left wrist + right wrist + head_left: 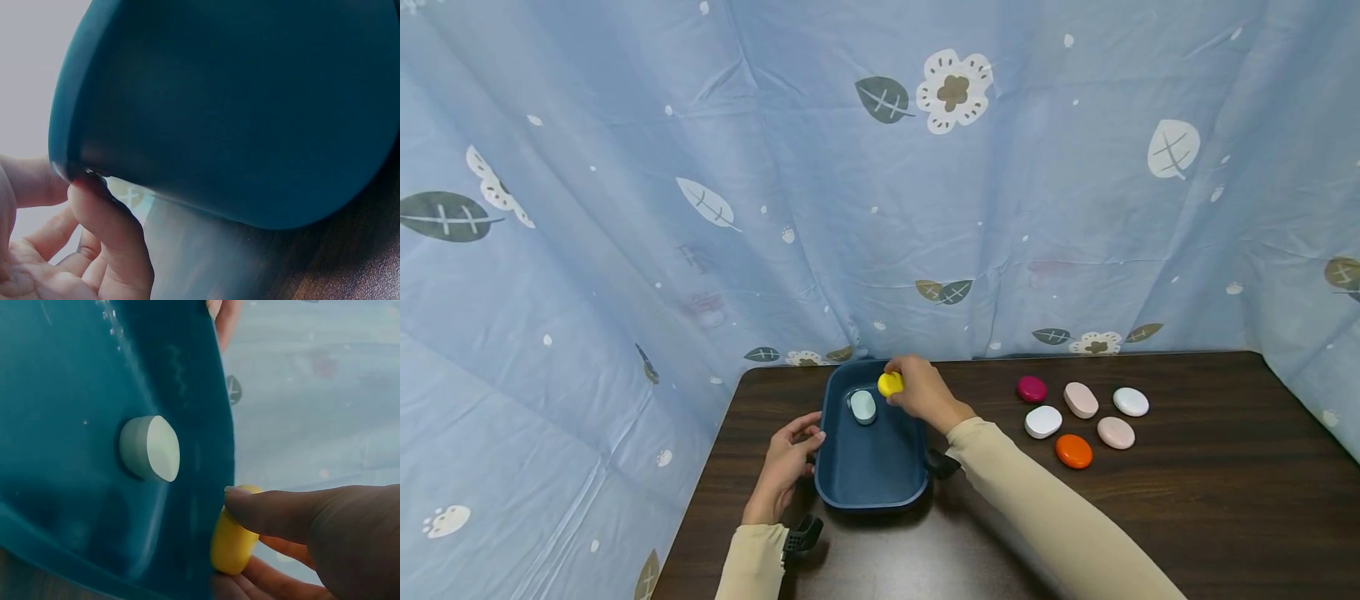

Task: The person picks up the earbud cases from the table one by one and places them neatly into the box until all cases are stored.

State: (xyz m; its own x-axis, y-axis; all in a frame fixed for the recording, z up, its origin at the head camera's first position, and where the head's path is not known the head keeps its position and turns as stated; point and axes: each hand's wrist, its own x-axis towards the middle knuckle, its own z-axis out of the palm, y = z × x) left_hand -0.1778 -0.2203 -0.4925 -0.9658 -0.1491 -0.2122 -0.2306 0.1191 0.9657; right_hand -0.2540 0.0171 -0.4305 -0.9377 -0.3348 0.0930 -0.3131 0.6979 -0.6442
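A dark blue rectangular basin with rounded corners stands on the table. My left hand is at its left side, pinching the rim between thumb and finger; the left wrist view shows the thumb against the wall under the rim. My right hand holds a smooth yellow rounded block between thumb and fingers, over the basin's far right part. In the right wrist view the yellow block overlaps the basin's edge. A pale mint oval block lies inside the basin, near its far end.
On the table to the right lie several similar rounded blocks: a magenta one, an orange one, a white one and pale pink ones. A blue patterned curtain hangs behind the dark wooden table and along its left side.
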